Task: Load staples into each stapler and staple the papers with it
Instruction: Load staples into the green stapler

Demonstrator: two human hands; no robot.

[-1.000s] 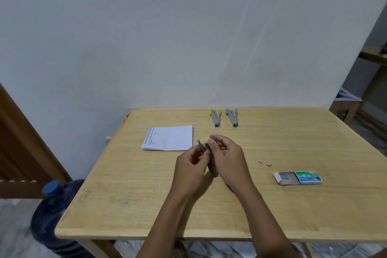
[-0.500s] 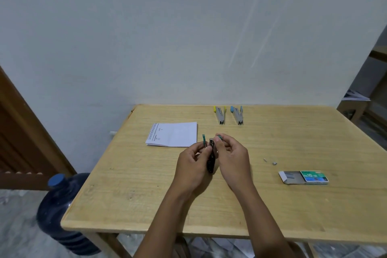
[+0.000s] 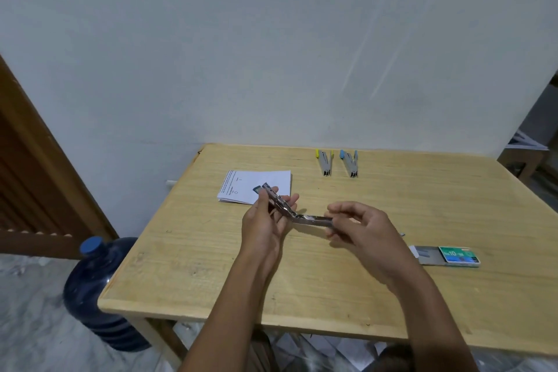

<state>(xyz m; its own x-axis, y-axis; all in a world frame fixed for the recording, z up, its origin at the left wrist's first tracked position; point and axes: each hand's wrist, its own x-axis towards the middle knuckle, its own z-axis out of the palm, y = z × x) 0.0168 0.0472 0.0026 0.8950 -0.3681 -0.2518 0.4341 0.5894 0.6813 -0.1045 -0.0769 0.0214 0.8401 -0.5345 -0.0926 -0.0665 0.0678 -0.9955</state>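
Note:
A metal stapler with teal tips (image 3: 294, 212) is swung wide open above the wooden table (image 3: 317, 275). My left hand (image 3: 265, 220) holds one arm of it, pointing up and left. My right hand (image 3: 359, 229) pinches the other arm, pointing right. A stack of white papers (image 3: 246, 183) lies behind my left hand. A stapler with yellow tips (image 3: 325, 162) and a stapler with blue tips (image 3: 349, 162) lie side by side at the back. An open green staple box (image 3: 445, 255) sits to the right.
A loose bit of staples (image 3: 402, 233) lies by my right hand. A blue water jug (image 3: 96, 290) stands on the floor left of the table. A wooden door (image 3: 36, 184) is at the far left, other furniture (image 3: 525, 157) at the far right.
The stapler was held upright and nearly folded between both hands. Now my hands have moved apart and the stapler is spread wide open.

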